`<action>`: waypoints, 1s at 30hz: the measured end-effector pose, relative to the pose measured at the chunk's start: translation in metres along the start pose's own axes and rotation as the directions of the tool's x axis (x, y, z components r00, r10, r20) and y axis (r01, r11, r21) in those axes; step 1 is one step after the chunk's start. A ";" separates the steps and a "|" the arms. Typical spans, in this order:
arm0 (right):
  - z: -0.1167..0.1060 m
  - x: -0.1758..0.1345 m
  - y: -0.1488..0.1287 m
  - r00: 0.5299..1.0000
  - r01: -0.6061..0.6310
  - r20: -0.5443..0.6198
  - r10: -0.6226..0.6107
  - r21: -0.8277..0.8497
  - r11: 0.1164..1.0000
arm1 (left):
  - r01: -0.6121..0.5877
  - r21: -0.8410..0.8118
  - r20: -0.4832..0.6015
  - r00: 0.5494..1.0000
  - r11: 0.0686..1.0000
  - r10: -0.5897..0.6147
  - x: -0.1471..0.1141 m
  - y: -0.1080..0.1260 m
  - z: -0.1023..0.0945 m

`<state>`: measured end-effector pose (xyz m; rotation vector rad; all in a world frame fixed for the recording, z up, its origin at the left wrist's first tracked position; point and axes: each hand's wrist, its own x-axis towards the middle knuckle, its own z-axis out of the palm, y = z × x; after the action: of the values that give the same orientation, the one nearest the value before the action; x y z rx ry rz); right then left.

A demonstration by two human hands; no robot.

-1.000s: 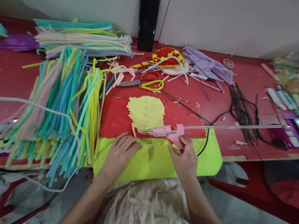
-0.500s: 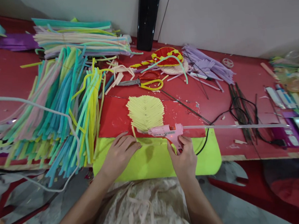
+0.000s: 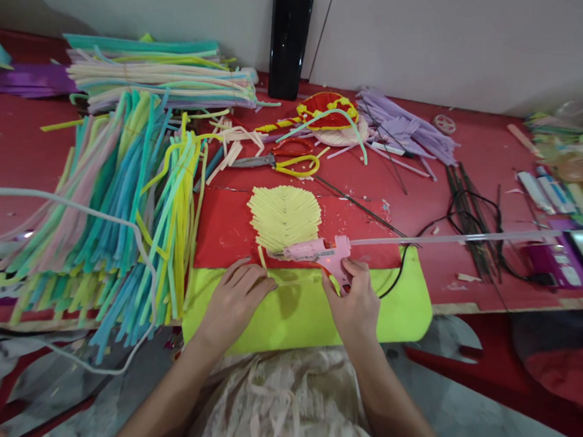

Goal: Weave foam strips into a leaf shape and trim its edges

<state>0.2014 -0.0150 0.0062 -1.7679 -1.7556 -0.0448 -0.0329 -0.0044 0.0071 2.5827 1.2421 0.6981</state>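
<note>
A leaf shape of pale yellow pipe cleaners (image 3: pixel 285 213) lies on a red sheet (image 3: pixel 222 226). My right hand (image 3: pixel 355 297) is wrapped round the handle of a pink glue gun (image 3: pixel 331 254). Its nozzle points left, at the leaf's lower edge, and a long clear glue stick (image 3: pixel 452 238) sticks out behind it. My left hand (image 3: pixel 241 295) is closed just below the leaf's lower left. Its fingers are pinched at a thin pale yellow pipe cleaner (image 3: pixel 296 283) that runs toward my right hand; the grip itself is partly hidden.
A bright green mat (image 3: pixel 299 321) lies under the red sheet's front. Scissors (image 3: pixel 280 161) lie behind the leaf. Bundles of coloured pipe cleaners (image 3: pixel 114 184) fill the left. A black phone (image 3: pixel 290 42) leans on the wall. Dark wires (image 3: pixel 466 219) and a black cord (image 3: pixel 398 279) lie right.
The glue gun in my right hand has shifted slightly left and up, its nozzle moving along the leaf's lower edge. My left hand has hardly moved.
</note>
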 end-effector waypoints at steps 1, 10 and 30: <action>0.000 0.000 0.000 1.000 0.007 0.000 -0.007 -0.003 1.000 | -0.002 0.002 0.002 1.000 1.000 0.002 0.000 0.000 0.000; 0.003 -0.001 -0.004 0.997 -0.077 0.019 0.076 0.054 0.996 | 0.004 -0.008 0.007 1.000 1.000 -0.004 0.000 0.000 0.000; -0.027 0.057 0.135 0.988 -0.149 -0.057 0.141 -0.190 0.970 | -0.167 0.050 0.065 0.984 0.985 0.164 0.014 -0.016 -0.016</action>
<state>0.3407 0.0362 -0.0014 -2.0155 -1.6329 -0.1977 -0.0445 0.0167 0.0201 2.7542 1.0517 0.6171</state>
